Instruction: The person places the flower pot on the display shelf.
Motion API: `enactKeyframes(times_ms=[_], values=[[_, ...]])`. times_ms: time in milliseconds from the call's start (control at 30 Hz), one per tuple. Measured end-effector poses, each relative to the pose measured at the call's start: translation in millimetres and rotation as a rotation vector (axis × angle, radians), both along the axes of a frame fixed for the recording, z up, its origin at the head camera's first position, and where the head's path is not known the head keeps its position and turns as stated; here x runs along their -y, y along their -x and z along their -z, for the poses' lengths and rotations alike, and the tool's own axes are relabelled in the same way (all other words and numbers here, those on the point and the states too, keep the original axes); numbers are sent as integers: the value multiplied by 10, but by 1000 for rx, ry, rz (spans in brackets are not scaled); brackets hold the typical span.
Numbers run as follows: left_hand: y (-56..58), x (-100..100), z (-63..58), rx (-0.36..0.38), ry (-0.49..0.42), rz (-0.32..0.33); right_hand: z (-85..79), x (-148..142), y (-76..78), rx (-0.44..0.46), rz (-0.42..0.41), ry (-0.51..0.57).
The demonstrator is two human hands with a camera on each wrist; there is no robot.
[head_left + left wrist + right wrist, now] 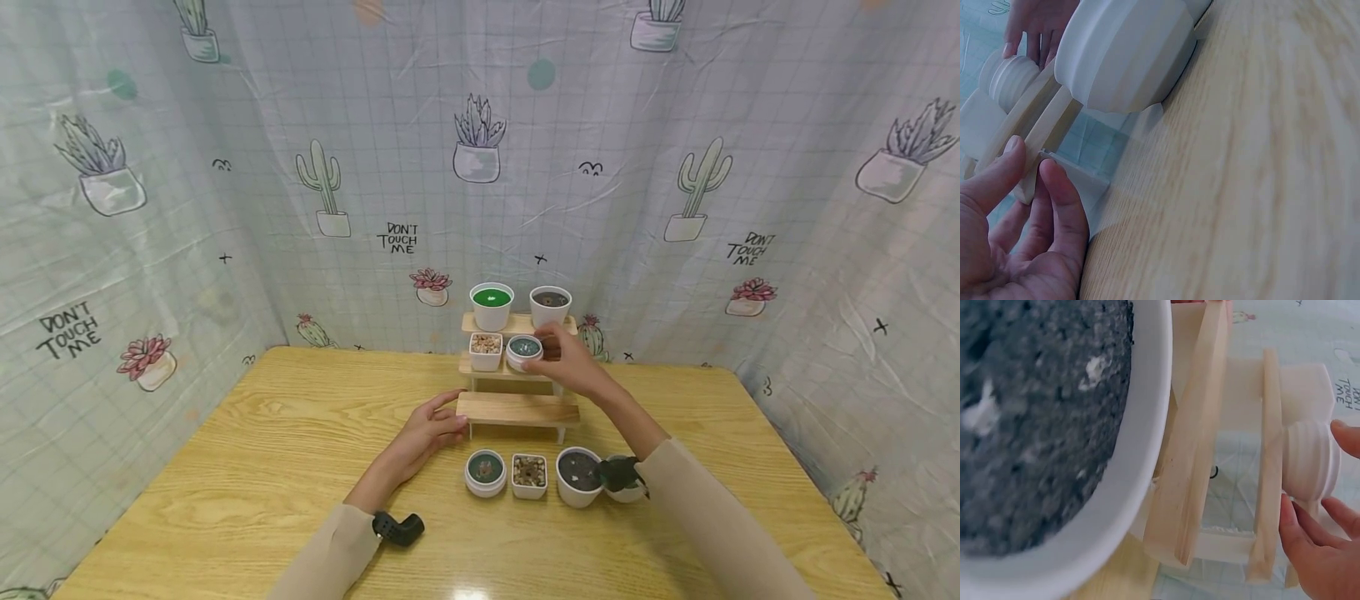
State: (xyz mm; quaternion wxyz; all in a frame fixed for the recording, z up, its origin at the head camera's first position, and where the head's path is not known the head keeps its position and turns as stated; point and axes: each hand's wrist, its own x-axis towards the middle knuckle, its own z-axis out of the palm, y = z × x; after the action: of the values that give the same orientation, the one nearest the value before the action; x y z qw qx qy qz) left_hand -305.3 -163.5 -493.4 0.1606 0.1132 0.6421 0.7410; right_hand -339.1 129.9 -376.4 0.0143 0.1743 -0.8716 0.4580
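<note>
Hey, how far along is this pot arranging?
Apparently done: the green-filled pot and dark-filled pot on the top shelf, and the pale-pebble pot on the middle shelf.

In hand: the right hand holds the small ribbed pot there; the left hand grips the end of the lowest shelf.

Probably remaining: a round pot, a darker-pebble pot, a large pot and a mostly hidden pot on the table.

Round white pot (523, 354), upright midway up wooden stand (517, 407)

Wooden table (262, 417) | three-tier stand (517, 407) | four white pots (578, 495) in front
</note>
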Motion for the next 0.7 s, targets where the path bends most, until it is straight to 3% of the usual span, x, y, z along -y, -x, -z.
enactKeyframes(times_ms=[267, 700], values=[[2, 1, -1, 0, -2, -1, -31, -209, -133, 28, -43, 31], [-1, -2, -8, 5, -6, -11, 9, -679, -465, -10, -132, 28]])
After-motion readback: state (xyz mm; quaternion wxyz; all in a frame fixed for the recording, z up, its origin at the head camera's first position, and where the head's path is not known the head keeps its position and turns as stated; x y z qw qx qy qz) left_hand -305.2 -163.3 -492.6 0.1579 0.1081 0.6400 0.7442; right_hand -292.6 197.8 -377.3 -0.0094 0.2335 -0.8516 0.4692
